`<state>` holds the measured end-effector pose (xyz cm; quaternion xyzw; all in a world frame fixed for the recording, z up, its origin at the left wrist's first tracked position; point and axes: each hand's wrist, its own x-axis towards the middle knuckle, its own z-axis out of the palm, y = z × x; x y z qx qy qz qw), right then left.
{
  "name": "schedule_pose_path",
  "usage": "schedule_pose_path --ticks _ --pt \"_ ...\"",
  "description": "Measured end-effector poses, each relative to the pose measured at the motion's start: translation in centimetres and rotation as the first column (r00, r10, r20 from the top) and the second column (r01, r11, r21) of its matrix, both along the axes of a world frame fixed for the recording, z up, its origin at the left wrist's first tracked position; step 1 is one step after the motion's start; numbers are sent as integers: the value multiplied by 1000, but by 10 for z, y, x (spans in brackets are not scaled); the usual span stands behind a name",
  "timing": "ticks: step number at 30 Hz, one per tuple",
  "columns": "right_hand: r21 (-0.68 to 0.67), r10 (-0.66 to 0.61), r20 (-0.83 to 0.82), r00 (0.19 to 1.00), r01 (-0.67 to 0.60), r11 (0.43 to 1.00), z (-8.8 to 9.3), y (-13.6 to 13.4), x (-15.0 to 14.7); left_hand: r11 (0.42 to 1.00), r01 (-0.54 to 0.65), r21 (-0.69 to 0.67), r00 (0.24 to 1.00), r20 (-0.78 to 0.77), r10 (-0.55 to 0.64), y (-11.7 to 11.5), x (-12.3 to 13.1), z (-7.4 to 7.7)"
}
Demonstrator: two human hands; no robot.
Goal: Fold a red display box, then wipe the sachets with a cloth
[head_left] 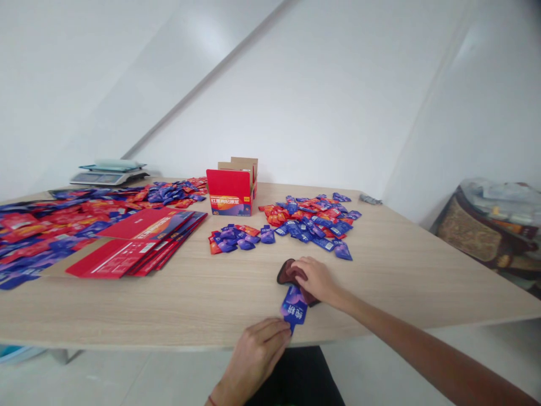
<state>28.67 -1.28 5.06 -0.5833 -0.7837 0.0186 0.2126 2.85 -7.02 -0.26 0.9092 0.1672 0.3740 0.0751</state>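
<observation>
My left hand (256, 352) is at the table's near edge, fingers closed on the lower end of a blue sachet (295, 308). My right hand (316, 278) lies over the sachet's upper end and over a dark reddish sachet (288, 271) on the table, fingers curled down on it. A small heap of blue and red sachets (236, 237) lies just beyond, and a larger heap (315, 220) to its right. An open red carton (230, 192) stands upright behind them.
A stack of flat red cartons (139, 239) lies left of centre. Many more sachets (51, 223) cover the table's left side. A weighing scale (109, 172) sits at the far left. A cluttered basket (490, 225) stands off the table at right.
</observation>
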Motion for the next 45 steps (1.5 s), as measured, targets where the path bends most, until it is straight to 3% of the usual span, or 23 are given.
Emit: schedule_pose_path --ticks 3,5,8,11,16,20,24,32,39,42,45 --pt "-8 -30 -78 996 30 1000 4 11 8 1000 5 13 1000 16 -5 0 0 0" --pt "60 -34 -153 988 43 997 8 11 7 1000 5 17 1000 25 -6 -1 1 1" --pt "201 -29 -287 958 90 976 15 1 -3 1000 9 23 1000 23 -10 -1 1 2" --pt "230 21 -346 938 64 971 20 -18 -20 1000 8 23 1000 23 -9 0 1 0" --pt "156 158 -183 970 -130 979 11 -51 -45 999 27 -31 999 -21 -28 1 0 -4" --pt "117 177 -47 983 -170 978 -5 -58 -46 998 8 -58 1000 -18 -9 -1 0 -3" --pt "88 152 -22 988 -150 985 -10 -50 -38 999 18 -40 1000 -14 -19 -1 0 -2" --pt "54 85 21 996 -86 995 -3 -26 -19 1000 10 -3 1000 19 -10 -1 1 0" --pt "4 75 4 997 -75 997 1 2 15 1000 5 9 1000 -3 -5 0 0 -2" --pt "-26 66 -75 995 -68 997 0 10 27 1000 7 8 1000 -1 -7 0 -1 -2" --pt "-19 29 -328 944 -37 999 -2 17 37 1000 2 6 1000 -5 -2 0 -1 -3"
